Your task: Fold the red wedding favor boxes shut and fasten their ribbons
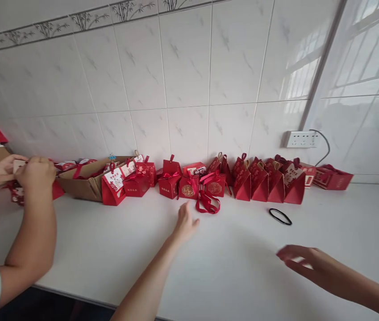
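Observation:
My left hand [186,223] reaches over the white table, fingers apart and holding nothing, just in front of a red box with a gold emblem [188,189]. To the right of its fingertips lies a loose red ribbon [209,205], beside another gold-emblem box [215,184]. Above the table at the right, my right hand [299,259] is slightly blurred, its fingers apart with nothing between them. A black elastic loop [280,216] lies beyond it. Several red triangular boxes [258,182] stand in a row near the wall.
At the left, another person's hands [35,171] hold a small item. A brown cardboard box [84,186] with red items stands beside them. More red boxes [139,182] line the tiled wall. A white power strip [302,139] with a black cable is at the back right.

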The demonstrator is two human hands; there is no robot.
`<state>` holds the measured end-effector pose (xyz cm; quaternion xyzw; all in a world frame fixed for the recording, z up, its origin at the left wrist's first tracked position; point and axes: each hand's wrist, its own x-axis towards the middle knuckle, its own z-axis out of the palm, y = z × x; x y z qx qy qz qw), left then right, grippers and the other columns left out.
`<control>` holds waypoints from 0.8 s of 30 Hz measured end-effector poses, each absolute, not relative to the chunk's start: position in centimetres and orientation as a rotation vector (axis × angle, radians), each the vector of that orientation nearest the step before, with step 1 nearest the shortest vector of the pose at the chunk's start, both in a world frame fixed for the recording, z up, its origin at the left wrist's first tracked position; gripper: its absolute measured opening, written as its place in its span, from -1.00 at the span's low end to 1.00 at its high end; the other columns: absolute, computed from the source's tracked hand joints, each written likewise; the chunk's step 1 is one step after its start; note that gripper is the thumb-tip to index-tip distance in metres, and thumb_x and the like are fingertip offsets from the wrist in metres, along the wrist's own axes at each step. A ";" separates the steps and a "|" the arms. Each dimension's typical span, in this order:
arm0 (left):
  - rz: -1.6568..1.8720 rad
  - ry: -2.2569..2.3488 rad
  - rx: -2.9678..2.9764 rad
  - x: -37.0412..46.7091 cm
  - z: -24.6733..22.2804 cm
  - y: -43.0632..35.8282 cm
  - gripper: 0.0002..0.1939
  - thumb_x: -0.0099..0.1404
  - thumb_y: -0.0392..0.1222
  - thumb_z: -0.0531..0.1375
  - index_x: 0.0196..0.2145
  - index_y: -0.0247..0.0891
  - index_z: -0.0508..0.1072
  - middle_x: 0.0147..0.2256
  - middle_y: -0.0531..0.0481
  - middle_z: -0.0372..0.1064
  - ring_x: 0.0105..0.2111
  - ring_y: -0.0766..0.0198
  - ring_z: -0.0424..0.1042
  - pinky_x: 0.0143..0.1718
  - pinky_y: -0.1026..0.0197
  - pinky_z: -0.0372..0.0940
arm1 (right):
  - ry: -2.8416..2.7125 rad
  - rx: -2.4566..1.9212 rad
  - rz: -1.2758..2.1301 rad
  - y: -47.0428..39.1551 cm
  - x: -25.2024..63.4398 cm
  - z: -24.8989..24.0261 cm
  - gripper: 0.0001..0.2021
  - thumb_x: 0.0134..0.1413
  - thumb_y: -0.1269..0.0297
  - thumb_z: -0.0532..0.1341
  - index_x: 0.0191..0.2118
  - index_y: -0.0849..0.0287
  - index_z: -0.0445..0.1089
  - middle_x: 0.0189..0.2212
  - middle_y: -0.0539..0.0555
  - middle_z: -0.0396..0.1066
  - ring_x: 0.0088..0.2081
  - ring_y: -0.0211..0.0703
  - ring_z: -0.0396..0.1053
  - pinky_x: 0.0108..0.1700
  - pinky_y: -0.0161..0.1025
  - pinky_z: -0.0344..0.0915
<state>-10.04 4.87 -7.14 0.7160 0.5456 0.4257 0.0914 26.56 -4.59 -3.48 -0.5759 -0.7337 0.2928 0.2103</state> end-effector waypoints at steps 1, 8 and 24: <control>1.357 1.732 2.032 -11.9 -7.3 5.6 -0.53 0.31 -0.10 0.21 0.13 -0.26 0.29 0.17 -0.19 0.20 0.16 -0.04 0.23 0.15 -0.24 0.19 | -2.088 -1.550 0.873 -3.1 24.2 -3.0 -0.62 -0.03 -0.11 0.16 -0.24 -0.02 0.57 -0.16 0.11 0.55 -0.19 0.06 0.53 -0.10 -0.11 0.47; 1.767 2.200 1.450 -21.5 -7.5 9.5 -0.57 0.34 -0.08 0.19 0.11 -0.27 0.31 0.13 -0.17 0.25 0.08 0.03 0.32 0.07 -0.16 0.30 | -1.993 -1.467 0.762 1.8 15.3 -4.6 -0.62 0.04 -0.03 -0.01 -0.30 0.10 0.42 -0.37 0.10 0.52 -0.40 -0.04 0.44 -0.30 -0.13 0.39; 1.947 2.452 0.947 -28.4 -3.8 14.7 -0.61 0.35 -0.07 0.18 0.07 -0.28 0.34 0.04 -0.15 0.33 -0.03 0.11 0.40 -0.05 -0.06 0.39 | -1.938 -1.429 0.842 2.4 16.0 -6.3 -0.72 0.12 0.06 0.01 -0.39 0.05 0.38 -0.50 0.02 0.40 -0.49 -0.13 0.30 -0.43 -0.26 0.25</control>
